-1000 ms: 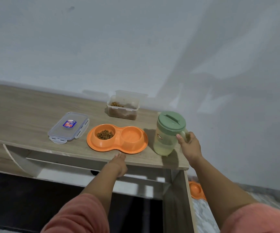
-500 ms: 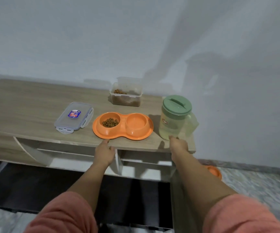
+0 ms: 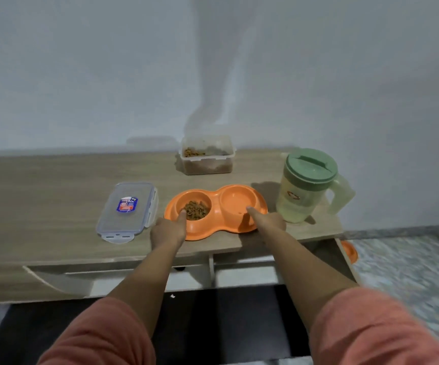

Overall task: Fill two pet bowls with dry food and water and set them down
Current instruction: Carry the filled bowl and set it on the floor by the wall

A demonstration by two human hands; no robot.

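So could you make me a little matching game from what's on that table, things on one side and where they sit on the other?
Things:
1. pitcher
2. container lid
3. kibble container
4. double bowl

Places:
A. back of the table, near the wall
B. far right end of the table
C. between the two hands
D. lying flat, left of the bowl

Pairs: 1-B, 2-D, 3-A, 4-C

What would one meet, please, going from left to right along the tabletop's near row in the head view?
clear lid → left hand → orange double bowl → right hand → green-lidded pitcher
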